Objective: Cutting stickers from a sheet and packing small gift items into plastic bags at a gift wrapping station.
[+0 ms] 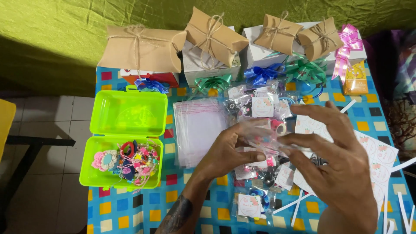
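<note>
Both hands meet over the middle of the checked blue tablecloth [112,208] and share one small clear plastic bag [264,138]. The left hand [227,151] pinches its near edge between thumb and fingers; the right hand [336,160] holds the far side with fingers spread flat over it. What is inside the bag is too blurred to tell.

At nine o'clock from the hands lies a stack of empty clear bags [197,130], and beyond it an open lime-green plastic box [125,115] — its lower half holds colourful hair ties and crocheted flowers [130,161]. At six o'clock lie filled packets with round labels [251,203]. At twelve o'clock stand brown pillow boxes tied with twine [143,47] on white boxes [260,54].
</note>
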